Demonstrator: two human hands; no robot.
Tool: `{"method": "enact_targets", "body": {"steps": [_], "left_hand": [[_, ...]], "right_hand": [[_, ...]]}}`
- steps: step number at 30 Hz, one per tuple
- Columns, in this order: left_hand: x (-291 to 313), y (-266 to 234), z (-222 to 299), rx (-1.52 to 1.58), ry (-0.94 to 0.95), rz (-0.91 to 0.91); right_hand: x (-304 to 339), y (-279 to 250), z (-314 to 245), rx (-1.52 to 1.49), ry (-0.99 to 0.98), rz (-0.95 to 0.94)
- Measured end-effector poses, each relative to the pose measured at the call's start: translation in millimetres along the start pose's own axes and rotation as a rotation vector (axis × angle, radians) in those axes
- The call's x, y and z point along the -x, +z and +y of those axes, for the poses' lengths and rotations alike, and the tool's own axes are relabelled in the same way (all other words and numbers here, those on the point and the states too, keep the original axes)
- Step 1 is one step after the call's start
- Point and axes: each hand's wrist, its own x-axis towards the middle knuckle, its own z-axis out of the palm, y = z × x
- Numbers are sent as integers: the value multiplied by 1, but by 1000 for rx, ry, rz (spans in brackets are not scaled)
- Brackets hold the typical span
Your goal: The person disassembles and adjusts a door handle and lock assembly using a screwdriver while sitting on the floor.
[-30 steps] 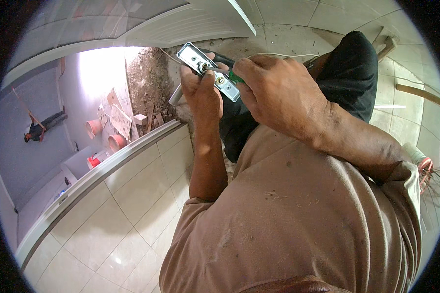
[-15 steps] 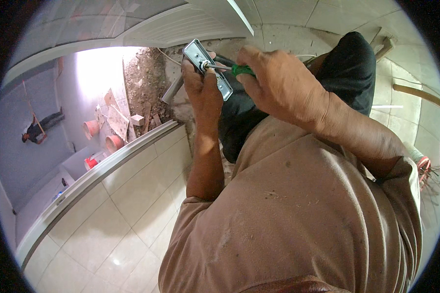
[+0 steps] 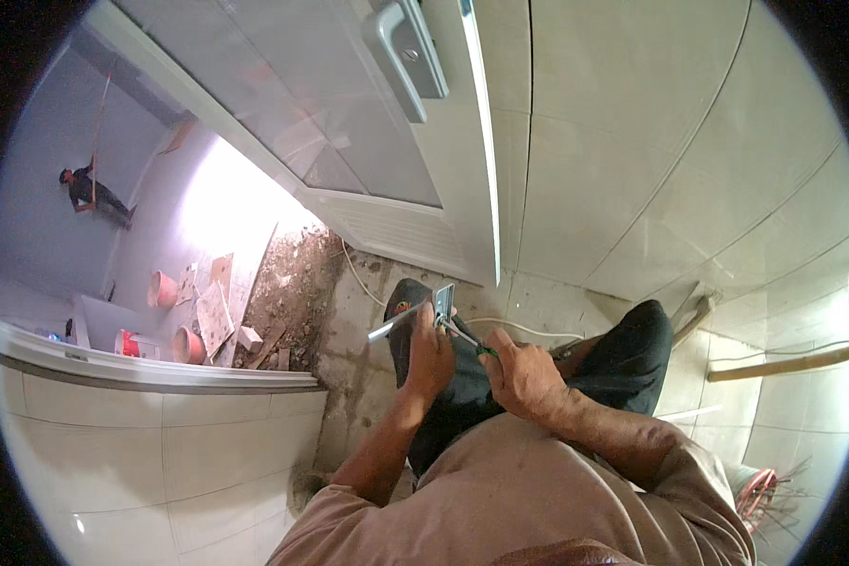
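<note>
My left hand is closed around a silver door handle, its hollow backplate facing up and its pale lever sticking out to the left. In my right hand is a screwdriver with a green grip. Its shaft slants up and left to the middle of the backplate; whether the tip touches a screw is too small to tell. Both hands are close together over my dark trouser legs. Another handle on a long plate is mounted on the white door ahead.
The white door stands ajar ahead. Its sill runs along the left. Beyond lie rubble, reddish buckets and, farther off, a person with a long pole. A wooden bar is at right, near a bundle of red-wrapped wires.
The view has tilted upward, so my hands sit lower in it and the mounted door handle shows. Both hands keep hold of the loose handle and the screwdriver.
</note>
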Motion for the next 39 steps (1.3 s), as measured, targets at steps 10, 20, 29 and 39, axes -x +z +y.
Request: {"method": "enact_targets", "body": {"steps": [10, 20, 29, 39], "left_hand": [[9, 2, -12, -63, 161, 67], [10, 6, 0, -46, 123, 35], [-14, -13, -1, 867, -335, 116], [-1, -1, 39, 1754, -525, -546]], "right_hand": [[-5, 7, 9, -402, 45, 115], [0, 10, 12, -582, 289, 7], [28, -31, 0, -220, -26, 267], [-10, -12, 59, -591, -114, 211]]}}
